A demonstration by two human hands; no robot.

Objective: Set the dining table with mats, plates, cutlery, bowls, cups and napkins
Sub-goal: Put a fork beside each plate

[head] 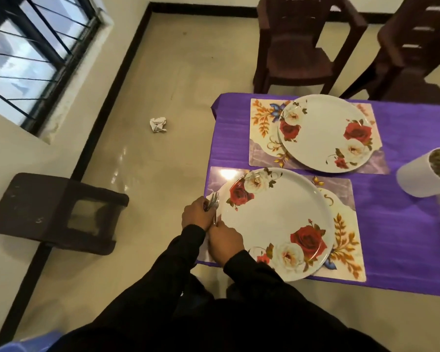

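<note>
Here the left hand [196,214] grips a bunch of shiny metal forks [212,202] at the left rim of the near white rose-patterned plate [272,222] on its floral mat [346,240]. The right hand [224,243] pinches one handle, mostly hidden between the hands. At the right edge, a white cup [422,176] is cut off, its contents unclear.

1. Near plate [274,222]: white, round, with red and white roses, flat on a floral mat [346,224] at the table's near left corner.
2. Far plate [324,133]: same pattern, flat on a second mat [262,123] at the far left corner.
3. Forks [212,201]: a metal bunch, tines up, at the near plate's left rim.
</note>
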